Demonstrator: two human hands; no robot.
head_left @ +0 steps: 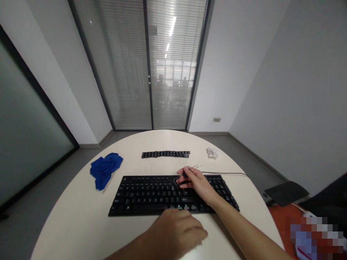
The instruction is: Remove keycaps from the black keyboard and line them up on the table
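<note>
A black keyboard [148, 195] lies flat on the pale round table [81, 224]. Over its upper right part, my right hand [196, 183] is closed around a small black keycap puller [185, 174], whose loop end is down among the keys. Fingers partly cover the tool and the keys under it. In front of the keyboard's near edge is my left hand [180, 231], back up and slightly blurred, its fingers bent and together. Whatever it may hold is hidden. Two rows of loose black keycaps [166, 154] stand behind the keyboard.
A crumpled blue cloth [105, 170] lies at the left. Toward the back right is a crumpled white tissue [213, 153]. Thin white sticks [197, 165] lie behind my right hand. The keyboard's cable [229, 173] runs to the right table edge. A dark chair [287, 193] stands beyond.
</note>
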